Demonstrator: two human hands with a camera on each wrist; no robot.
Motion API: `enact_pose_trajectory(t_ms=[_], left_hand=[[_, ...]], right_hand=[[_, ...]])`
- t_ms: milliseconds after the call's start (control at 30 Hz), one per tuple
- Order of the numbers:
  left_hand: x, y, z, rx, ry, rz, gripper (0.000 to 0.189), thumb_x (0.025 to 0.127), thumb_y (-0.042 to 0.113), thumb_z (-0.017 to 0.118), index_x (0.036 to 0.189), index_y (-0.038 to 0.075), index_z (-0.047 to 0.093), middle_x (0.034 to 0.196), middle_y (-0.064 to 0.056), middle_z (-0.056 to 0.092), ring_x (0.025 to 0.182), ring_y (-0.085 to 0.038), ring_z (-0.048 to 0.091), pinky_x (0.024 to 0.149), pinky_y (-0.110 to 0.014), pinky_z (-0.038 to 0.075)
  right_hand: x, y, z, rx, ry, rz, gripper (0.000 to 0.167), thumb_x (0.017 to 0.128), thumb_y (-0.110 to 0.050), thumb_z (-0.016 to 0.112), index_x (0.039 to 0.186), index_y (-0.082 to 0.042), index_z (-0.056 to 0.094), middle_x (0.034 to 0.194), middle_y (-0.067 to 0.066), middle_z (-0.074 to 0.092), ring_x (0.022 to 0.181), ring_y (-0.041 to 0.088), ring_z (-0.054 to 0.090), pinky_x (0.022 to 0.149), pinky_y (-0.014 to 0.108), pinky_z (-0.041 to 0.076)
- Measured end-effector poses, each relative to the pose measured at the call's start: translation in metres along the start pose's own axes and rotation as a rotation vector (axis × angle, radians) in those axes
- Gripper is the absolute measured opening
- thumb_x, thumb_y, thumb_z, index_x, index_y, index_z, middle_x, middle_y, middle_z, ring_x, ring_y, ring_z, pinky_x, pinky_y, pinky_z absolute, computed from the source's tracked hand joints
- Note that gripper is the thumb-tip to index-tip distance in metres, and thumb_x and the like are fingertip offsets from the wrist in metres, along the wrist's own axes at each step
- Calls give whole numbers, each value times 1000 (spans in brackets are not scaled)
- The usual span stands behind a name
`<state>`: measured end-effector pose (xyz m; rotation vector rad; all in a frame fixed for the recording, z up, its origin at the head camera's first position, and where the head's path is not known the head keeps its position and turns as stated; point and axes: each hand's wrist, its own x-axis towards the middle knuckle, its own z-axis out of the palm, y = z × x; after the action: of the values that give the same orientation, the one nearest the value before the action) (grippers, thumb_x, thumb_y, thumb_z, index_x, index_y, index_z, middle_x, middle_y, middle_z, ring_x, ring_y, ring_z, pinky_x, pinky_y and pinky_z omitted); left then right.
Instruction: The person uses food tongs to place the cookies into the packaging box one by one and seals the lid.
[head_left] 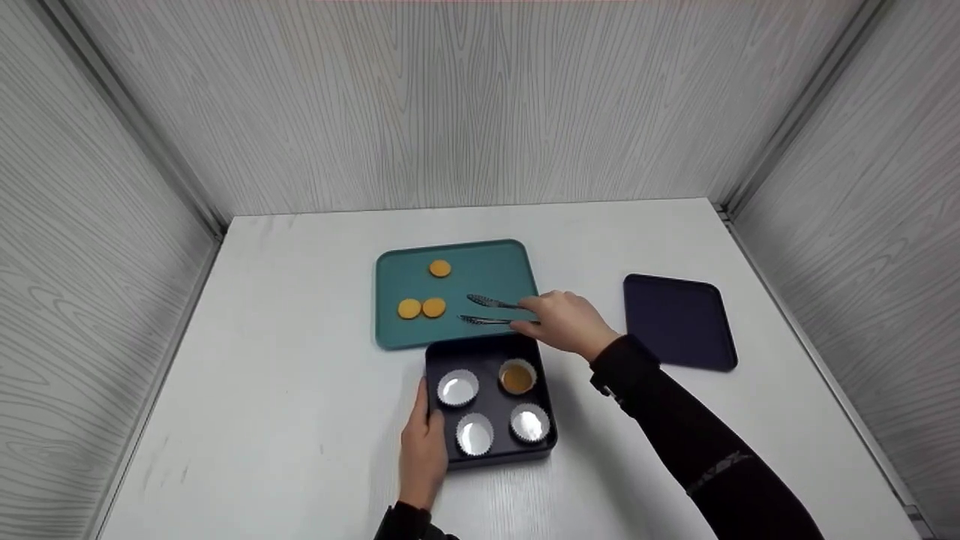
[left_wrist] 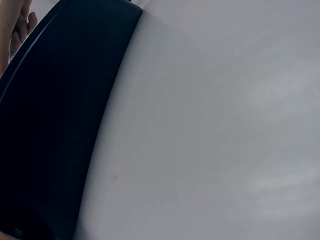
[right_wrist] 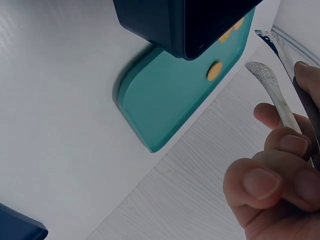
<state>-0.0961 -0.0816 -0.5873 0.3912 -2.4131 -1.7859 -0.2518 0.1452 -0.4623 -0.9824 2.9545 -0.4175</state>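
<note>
"Head view: what is the right hand (head_left: 568, 321) doing?"

"Gripping a pair of metal tongs (head_left: 491, 302) in its fingers. Their perforated tips point to the hand's left, over the near right part of the teal tray (head_left: 487, 270). The right wrist view shows the two tips spread apart."

"And what lies by those tips?"

"Two round yellow biscuits (head_left: 433, 307), side by side and touching, farther left of the right hand on the same tray. A third biscuit (head_left: 439, 268) sits alone beyond them, farther from both hands."

"How about the left hand (head_left: 424, 450)?"

"It is at the left side of a dark rectangular box (head_left: 491, 390). The fingers I can see lie straight along the wall and touch it, rather than curling round it. The box is between the hands, just nearer than the teal tray; whether box and tray touch, I cannot tell."

"What does the box hold?"

"Four fluted baking cups. Two stand on the left hand's side (head_left: 457, 388). Of the other two, the one nearest the right hand has a brownish disc (head_left: 517, 379) in its bottom; the other (head_left: 529, 424) is nearer the person."

"Anything to the right of the right hand?"

"A dark square tray (head_left: 679, 322), just beyond the sleeve (head_left: 720, 450), flat on the white worktop (head_left: 285, 337)."
</note>
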Motion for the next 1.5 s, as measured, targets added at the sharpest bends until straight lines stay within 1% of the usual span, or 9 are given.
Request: enact_pose_trajectory(t_ms=[367,533,767,900,1000,1167,1333,1400,1500], left_hand=[[0,-1,0,21,5,-7,56,108,16,43,163,14,30,164,-7,34,151,-28,32,120,-49,32],[-1,0,0,-11,5,-5,56,108,16,42,162,13,30,164,-7,34,151,-27,32,120,-47,32],[0,1,-1,-13,3,0,56,108,16,42,162,12,31,165,-8,33,151,-28,32,121,-47,31],[0,1,-1,-7,4,3,56,108,16,42,162,12,31,164,-8,34,151,-27,32,122,-47,30],[0,0,-1,-5,9,16,56,107,15,43,162,11,31,164,-10,35,151,-29,33,121,-48,31],[-1,-1,0,-1,8,13,56,107,15,43,162,11,31,164,-10,35,150,-30,34,120,-49,32],[0,-1,-1,1,7,13,56,107,15,43,162,12,31,164,-8,35,150,-28,34,121,-48,31],[0,-1,-1,3,8,16,56,107,15,43,162,12,31,164,-8,36,150,-28,34,121,-47,31],[1,-1,-1,9,9,5,56,107,16,43,162,13,32,163,-8,36,150,-28,34,121,-47,32]], right_hand=[[25,-8,22,-39,-30,-22,42,99,-40,67,120,-3,74,100,14,76,83,29,73,72,44,60],[34,-13,29,-47,-38,-34,40,100,-39,66,116,-4,75,96,13,76,80,27,73,70,42,61],[42,-21,35,-21,-81,-17,40,101,-39,65,117,-3,74,103,15,76,87,30,73,77,44,61],[46,-24,37,-15,-117,-1,40,101,-37,64,116,-1,73,101,15,75,87,31,72,79,44,60],[49,-26,38,-26,-132,9,37,102,-36,64,111,-2,73,97,15,74,85,31,72,78,44,59],[53,-29,43,-69,-152,22,34,103,-35,63,99,-2,70,89,15,72,80,33,71,73,46,59],[56,-31,49,-115,-135,18,34,103,-34,63,98,-1,69,88,16,72,78,34,71,70,46,60],[57,-32,51,-145,-118,2,33,102,-34,63,98,-1,69,88,16,72,77,33,71,69,45,60],[59,-35,54,-199,-69,-39,33,101,-33,64,93,-2,67,83,15,71,72,32,70,64,45,60]])
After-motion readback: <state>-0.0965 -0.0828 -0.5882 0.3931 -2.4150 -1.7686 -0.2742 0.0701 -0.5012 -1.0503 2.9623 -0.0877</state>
